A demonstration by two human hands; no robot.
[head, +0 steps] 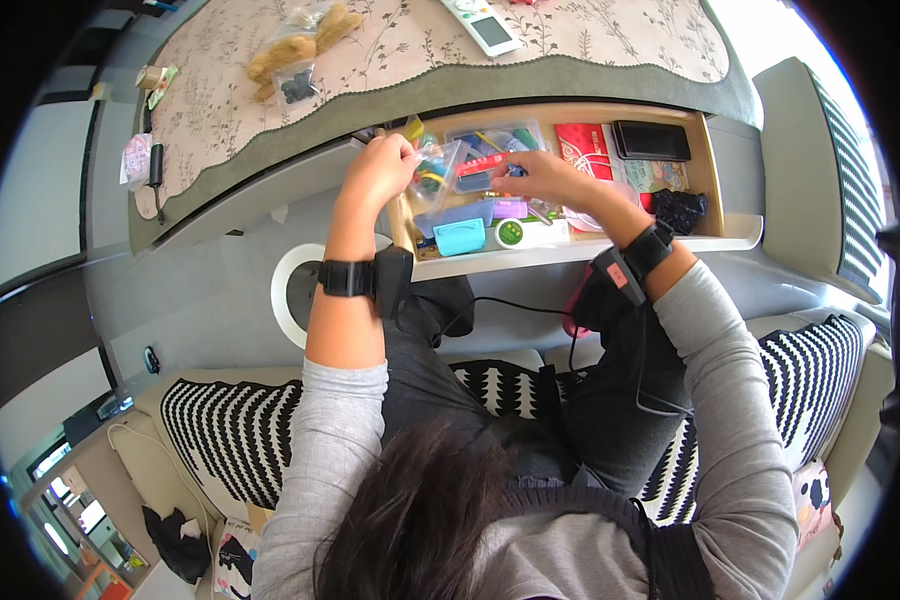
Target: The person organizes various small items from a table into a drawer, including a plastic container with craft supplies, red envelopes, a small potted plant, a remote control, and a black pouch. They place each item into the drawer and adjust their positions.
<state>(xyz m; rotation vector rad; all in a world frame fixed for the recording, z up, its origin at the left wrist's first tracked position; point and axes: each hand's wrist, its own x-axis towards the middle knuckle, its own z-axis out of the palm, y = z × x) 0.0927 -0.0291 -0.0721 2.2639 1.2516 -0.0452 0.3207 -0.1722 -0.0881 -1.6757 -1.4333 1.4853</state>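
Observation:
My left hand (385,169) pinches the edge of a clear plastic zip bag (436,184) over the left end of an open drawer (712,180). Small coloured things, some yellow and green, show in and through the bag. Close to the bag's right edge, my right hand (547,180) has its fingertips on the end of a slim red packet (480,163) that bears writing. A small blue thing shows between the right thumb and fingers. Beneath both hands lies a clear plastic box (532,129) with mixed small items, partly hidden.
The drawer also holds a turquoise case (460,237), a round green-and-white container (509,233), a red envelope (581,142) and a black case (651,141). On the covered table lie a remote control (487,30), a brown plush toy (300,52) and a bag of dark pieces (297,85).

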